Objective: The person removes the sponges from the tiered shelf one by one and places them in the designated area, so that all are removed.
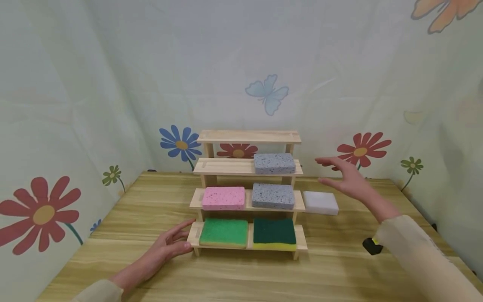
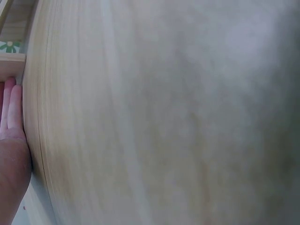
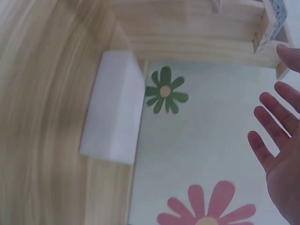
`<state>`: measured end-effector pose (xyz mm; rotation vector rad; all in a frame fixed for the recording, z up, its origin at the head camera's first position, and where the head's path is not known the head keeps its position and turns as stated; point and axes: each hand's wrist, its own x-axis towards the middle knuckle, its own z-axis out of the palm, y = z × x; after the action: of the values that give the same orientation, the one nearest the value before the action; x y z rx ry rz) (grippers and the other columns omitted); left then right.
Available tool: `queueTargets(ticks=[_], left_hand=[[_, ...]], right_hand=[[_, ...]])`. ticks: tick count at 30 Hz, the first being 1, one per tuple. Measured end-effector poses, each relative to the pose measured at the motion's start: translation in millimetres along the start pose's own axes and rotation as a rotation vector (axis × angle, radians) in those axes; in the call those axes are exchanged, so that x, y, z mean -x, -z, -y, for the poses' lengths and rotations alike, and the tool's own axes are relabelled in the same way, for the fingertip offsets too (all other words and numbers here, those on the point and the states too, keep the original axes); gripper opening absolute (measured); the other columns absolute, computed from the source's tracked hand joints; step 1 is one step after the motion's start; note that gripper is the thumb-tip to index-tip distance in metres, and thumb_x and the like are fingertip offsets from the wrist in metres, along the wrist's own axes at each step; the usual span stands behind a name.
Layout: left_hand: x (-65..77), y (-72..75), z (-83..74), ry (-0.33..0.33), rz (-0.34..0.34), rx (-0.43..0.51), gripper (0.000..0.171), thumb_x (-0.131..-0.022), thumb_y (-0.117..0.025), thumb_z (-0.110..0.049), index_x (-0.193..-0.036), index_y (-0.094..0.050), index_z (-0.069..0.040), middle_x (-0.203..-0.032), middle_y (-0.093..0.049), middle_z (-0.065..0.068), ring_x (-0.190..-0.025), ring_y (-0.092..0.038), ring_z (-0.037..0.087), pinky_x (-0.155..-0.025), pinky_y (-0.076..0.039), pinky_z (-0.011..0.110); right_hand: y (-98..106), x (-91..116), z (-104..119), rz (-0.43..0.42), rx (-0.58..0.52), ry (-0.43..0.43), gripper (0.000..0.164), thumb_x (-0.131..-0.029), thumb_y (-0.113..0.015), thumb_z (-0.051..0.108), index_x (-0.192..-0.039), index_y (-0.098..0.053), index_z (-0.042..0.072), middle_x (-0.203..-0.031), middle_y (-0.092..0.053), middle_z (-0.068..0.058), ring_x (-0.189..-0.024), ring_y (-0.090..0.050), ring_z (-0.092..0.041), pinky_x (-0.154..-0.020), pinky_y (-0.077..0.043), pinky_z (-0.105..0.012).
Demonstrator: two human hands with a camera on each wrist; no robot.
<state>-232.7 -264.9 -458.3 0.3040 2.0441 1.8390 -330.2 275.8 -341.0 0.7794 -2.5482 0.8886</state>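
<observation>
A stepped wooden rack (image 1: 222,136) with several tiers stands on the table. My left hand (image 1: 167,249) touches the left end of its lowest tier; in the left wrist view its visible fingers (image 2: 15,110) look straight. My right hand (image 1: 349,180) hovers right of the rack, fingers spread, holding nothing. Below it, a white sponge (image 1: 320,203) lies on the table against the rack's right side. On the lowest tier are a green sponge (image 1: 224,232) and a dark green and yellow sponge (image 1: 274,233). Above sit a pink sponge (image 1: 224,198) and a grey sponge (image 1: 273,195); another grey sponge (image 1: 274,162) is one tier higher.
The wood-grain table (image 1: 241,279) extends around the rack. A curtain (image 1: 188,63) printed with flowers and butterflies hangs behind and at both sides. A small black object (image 1: 372,246) shows beside the right sleeve.
</observation>
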Motion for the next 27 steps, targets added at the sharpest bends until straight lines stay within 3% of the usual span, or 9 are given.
queueTargets(ticks=[10, 18, 27], left_hand=[[0.0, -0.4, 1.5, -0.004, -0.002, -0.004, 0.071, -0.098, -0.059, -0.017, -0.159, -0.022, -0.018, -0.147, -0.045, 0.020, -0.121, -0.059, 0.011, -0.102, -0.052, 0.029], [0.4, -0.2, 0.5, -0.012, 0.001, -0.001, 0.071, -0.098, -0.059, -0.016, -0.159, -0.022, -0.017, -0.145, -0.047, 0.018, -0.121, -0.060, 0.011, -0.101, -0.052, 0.028], [0.3, -0.3, 0.6, -0.014, 0.006, 0.005, 0.072, -0.098, -0.059, -0.016, -0.159, -0.021, -0.017, -0.147, -0.044, 0.021, -0.121, -0.059, 0.010, -0.102, -0.052, 0.029]], right_hand=[[-10, -18, 22, -0.022, -0.037, 0.061, 0.060, -0.088, -0.074, 0.019, -0.142, -0.051, 0.009, -0.140, -0.057, -0.015, -0.126, -0.052, -0.034, -0.103, -0.042, -0.058], [-16, -35, 38, -0.009, -0.062, 0.057, 0.062, -0.088, -0.074, 0.024, -0.144, -0.049, 0.013, -0.142, -0.055, -0.012, -0.127, -0.051, -0.032, -0.106, -0.042, -0.056], [-22, -52, 47, 0.001, -0.094, 0.103, 0.062, -0.086, -0.077, 0.022, -0.140, -0.052, 0.007, -0.139, -0.058, -0.013, -0.125, -0.054, -0.032, -0.103, -0.044, -0.055]])
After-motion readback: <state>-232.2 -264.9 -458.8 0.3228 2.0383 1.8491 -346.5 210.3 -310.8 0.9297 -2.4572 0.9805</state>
